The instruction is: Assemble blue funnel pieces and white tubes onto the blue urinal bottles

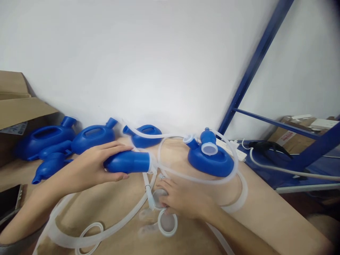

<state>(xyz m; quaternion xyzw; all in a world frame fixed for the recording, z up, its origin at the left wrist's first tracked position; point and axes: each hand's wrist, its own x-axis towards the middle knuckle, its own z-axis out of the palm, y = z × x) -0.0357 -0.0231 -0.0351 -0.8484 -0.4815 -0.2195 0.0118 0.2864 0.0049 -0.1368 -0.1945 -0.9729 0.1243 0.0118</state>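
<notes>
My left hand [98,164] is closed round a blue plastic urinal funnel [132,162], held on its side with the wide end to the right. A translucent ring [152,163] sits at that wide end. My right hand [183,200] is low over the table, its bent fingers on a round translucent cap [159,198]. Just below the fingers lies another translucent cap [168,223], with a white rim. Clear hoses [127,219] curl around both hands. To the right, a blue urinal bottle [209,163] has a blue funnel [208,138] with a translucent cap resting on it.
Several more blue bottles [92,138] stand along the wall, and loose blue funnels [51,166] lie at the left. An open cardboard box [26,109] is at the far left, near a dark device [10,198]. A blue metal frame [255,63] rises at the right.
</notes>
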